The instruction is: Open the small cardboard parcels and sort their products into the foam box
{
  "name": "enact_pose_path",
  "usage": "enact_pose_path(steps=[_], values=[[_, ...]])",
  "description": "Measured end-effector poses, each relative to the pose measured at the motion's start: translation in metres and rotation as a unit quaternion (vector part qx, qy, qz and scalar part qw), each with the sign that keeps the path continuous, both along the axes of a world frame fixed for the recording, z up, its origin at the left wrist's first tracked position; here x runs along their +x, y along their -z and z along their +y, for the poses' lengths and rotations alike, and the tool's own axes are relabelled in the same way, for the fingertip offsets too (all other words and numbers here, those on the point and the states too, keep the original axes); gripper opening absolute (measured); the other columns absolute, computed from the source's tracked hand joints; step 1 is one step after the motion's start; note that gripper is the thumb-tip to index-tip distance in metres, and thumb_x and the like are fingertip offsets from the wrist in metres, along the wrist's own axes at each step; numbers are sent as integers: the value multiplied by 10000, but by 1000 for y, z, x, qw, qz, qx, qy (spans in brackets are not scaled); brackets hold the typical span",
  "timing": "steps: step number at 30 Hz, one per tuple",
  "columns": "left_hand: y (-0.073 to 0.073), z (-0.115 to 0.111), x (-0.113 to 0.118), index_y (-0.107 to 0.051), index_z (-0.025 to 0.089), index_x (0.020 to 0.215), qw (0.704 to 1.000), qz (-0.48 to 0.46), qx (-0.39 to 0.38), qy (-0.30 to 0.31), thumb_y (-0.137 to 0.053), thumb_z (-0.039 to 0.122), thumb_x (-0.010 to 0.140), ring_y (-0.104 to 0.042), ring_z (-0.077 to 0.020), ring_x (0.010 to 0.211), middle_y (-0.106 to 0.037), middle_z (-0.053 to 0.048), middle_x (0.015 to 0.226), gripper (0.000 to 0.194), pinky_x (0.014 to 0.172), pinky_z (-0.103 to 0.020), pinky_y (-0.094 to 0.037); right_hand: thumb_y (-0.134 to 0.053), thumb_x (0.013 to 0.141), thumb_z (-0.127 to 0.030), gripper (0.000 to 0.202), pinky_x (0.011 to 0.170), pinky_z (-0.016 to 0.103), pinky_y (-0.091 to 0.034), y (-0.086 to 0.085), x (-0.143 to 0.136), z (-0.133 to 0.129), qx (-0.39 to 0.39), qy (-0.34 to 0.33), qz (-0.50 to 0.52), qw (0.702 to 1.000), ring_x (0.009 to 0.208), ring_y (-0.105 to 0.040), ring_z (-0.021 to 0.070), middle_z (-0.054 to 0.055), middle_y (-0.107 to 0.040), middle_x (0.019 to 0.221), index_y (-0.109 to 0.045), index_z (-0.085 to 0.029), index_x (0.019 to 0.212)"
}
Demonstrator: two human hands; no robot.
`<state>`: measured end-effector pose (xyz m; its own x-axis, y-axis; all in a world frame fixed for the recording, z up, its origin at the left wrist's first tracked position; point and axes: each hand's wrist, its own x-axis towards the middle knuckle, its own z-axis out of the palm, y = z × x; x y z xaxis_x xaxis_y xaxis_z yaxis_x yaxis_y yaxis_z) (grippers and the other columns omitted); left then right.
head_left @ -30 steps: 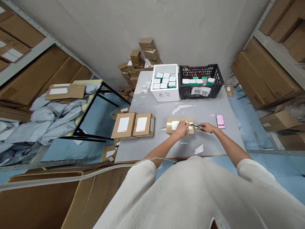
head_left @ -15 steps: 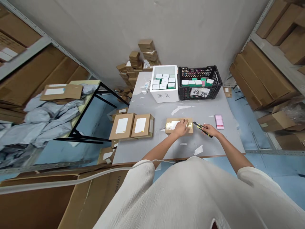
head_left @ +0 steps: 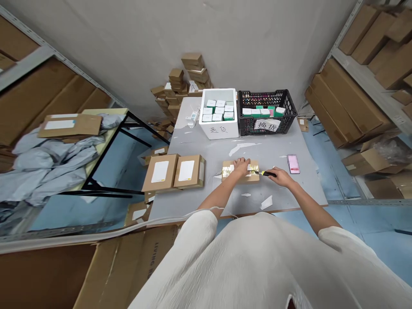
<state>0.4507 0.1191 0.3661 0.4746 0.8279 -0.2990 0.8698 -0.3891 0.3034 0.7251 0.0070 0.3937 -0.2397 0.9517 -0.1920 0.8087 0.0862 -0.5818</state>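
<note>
A small taped cardboard box (head_left: 254, 177) lies on the grey table in front of me. My left hand (head_left: 242, 166) holds it from above, fingers bent over its top toward the far side. In my right hand (head_left: 279, 176) is a black and yellow utility knife (head_left: 266, 173), gripped by its handle. The knife points left, and its tip is over the right part of the box, at the shiny tape. Whether the blade has gone into the tape is too small to make out.
Two labelled cartons (head_left: 189, 171) stand at the left. A white foam box (head_left: 222, 131) and a black crate (head_left: 267, 118), both with small white-and-green boxes, are at the back. A phone (head_left: 293, 164) lies right; paper scraps (head_left: 266, 202) lie near the front edge. A white cable (head_left: 180, 218) crosses left.
My right hand has brought the knife left, from beside the box's right end to over its top. The knife now lies nearly level. My left hand has shifted slightly toward the box's far side.
</note>
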Motion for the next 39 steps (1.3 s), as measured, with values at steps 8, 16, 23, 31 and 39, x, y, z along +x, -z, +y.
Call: enact_pose_path(steps=[8,16,23,31,39], values=[[12,-20,-9,-408,287,1657,996,-49,77,25,-479,360,1083,-374,-377,1568,-483,-201,1653,583,1236,-600,-271,-659,1007,-327,387,1014,406,-543,6,0,2,11,-5,-26,1000,1106,-705,296,98,-762,1225,-773,-310,1377],[37,-35,-3,-369,208,1726,991,-40,129,-8,-295,382,1129,-262,-364,1674,-355,-184,1785,626,1319,-638,-193,-619,1019,-353,380,1048,474,-575,43,-11,-6,91,35,27,995,1167,-706,306,91,-760,1278,-723,-297,1381],[41,-39,-7,-401,214,1721,988,-66,140,-11,-284,395,1135,-275,-351,1681,-367,-167,1785,624,1340,-656,-172,-575,1016,-394,412,1065,524,-559,49,14,-9,145,122,13,982,1210,-675,355,124,-737,1287,-690,-278,1394],[44,-43,-7,-346,208,1748,988,-86,124,-26,-423,408,1080,-190,-344,1712,-293,-141,1820,701,1376,-641,-74,-599,949,-425,468,1069,500,-551,71,19,-5,95,201,36,974,1188,-678,328,144,-703,1271,-691,-207,1352],[53,-47,-52,-336,248,1748,987,-95,111,-60,-531,636,1027,-126,-381,1719,-194,-143,1848,841,1363,-671,-47,-662,922,-442,385,1013,437,-570,76,-4,-7,51,218,53,973,1129,-702,313,107,-755,1160,-748,-233,1234]])
